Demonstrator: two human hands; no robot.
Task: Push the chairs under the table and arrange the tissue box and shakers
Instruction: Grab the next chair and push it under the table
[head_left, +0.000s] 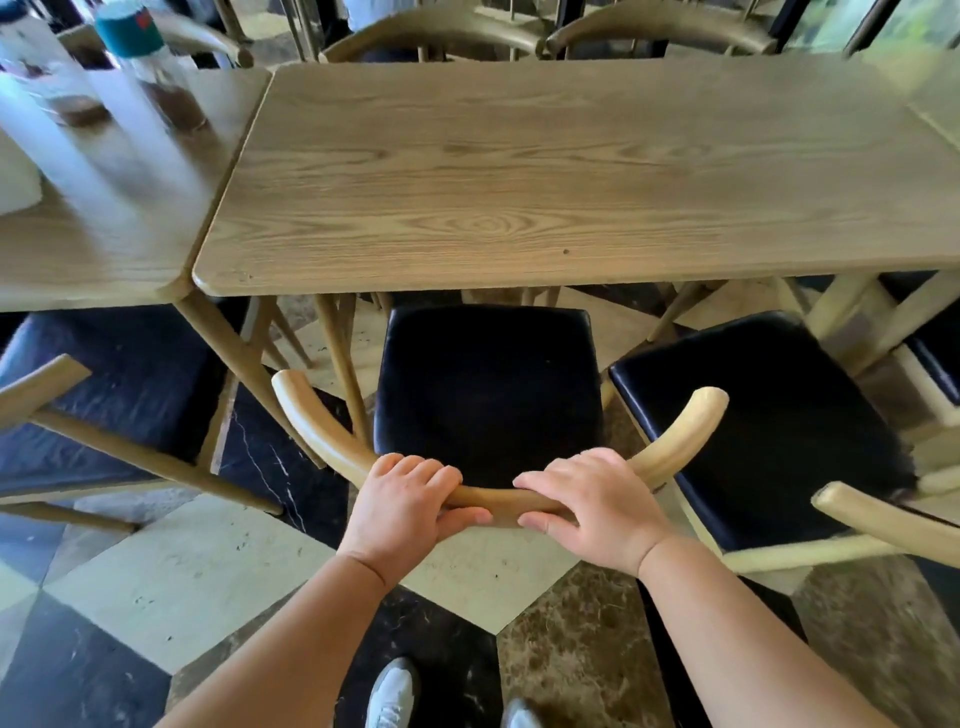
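Tiled floor in cream, black and brown diamonds is showing under a light wood table that is filling the middle of the view, its top bare. A second table is butting against its left edge, carrying two blurred clear shakers with dark contents near the far left (one has a teal cap) and something white at the very edge, too blurred and cropped to tell if it is the tissue box. The chair with the black padded seat is standing straight ahead, front of its seat just reaching under the near table edge, most of the seat out in the open. Left hand is gripping the curved wooden backrest rail, fingers curled over the top and thumb underneath. Right hand is gripping the same rail just beside it, fingers draped over the top, thumb tucked below. Another black-seated chair is sitting to the right, angled and mostly out from the table, and a third is sitting to the left by the second table. More chair backs are lining the far side. Shoes are showing at the bottom edge.
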